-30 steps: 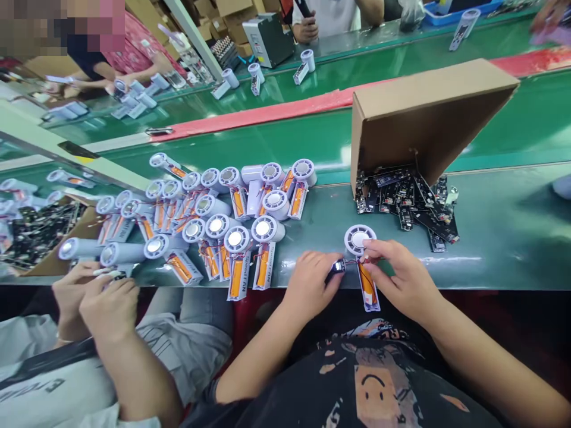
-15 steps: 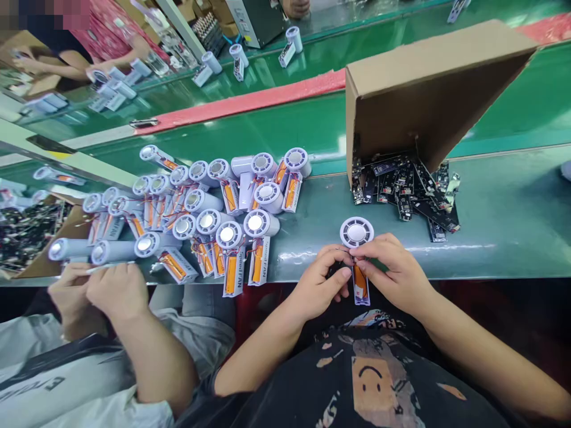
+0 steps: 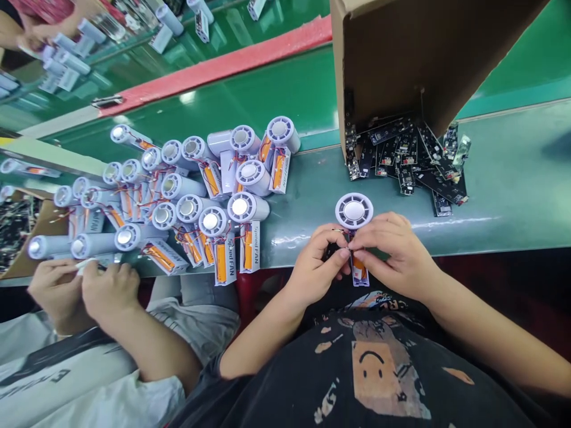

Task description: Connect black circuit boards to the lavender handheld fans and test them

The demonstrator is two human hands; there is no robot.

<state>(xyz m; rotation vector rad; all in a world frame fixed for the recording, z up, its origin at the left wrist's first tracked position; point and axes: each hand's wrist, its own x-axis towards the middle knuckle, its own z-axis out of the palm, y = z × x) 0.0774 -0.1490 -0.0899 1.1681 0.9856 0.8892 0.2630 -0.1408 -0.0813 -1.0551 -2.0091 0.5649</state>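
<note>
A white handheld fan (image 3: 354, 211) stands in front of me at the table's near edge, its round grille up and its handle open toward me. Inside the handle an orange battery (image 3: 359, 270) shows. My left hand (image 3: 314, 261) is closed at the fan's neck, around what looks like a dark circuit board (image 3: 332, 248), mostly hidden by the fingers. From the other side, my right hand (image 3: 392, 249) pinches at the thin wires just below the grille. Fingertips of both hands almost meet there, covering the wire ends.
Several open fans (image 3: 248, 172) with orange batteries crowd the table to the left. Black circuit boards (image 3: 405, 154) spill from a tipped cardboard box (image 3: 401, 59) at the back right. A co-worker's hands (image 3: 104, 291) work at far left. A red strip (image 3: 223, 62) runs behind.
My view has shifted forward and closer, so the table things sit higher in the picture. Both my hands stay at the fan's neck, with the fingertips slightly moved.
</note>
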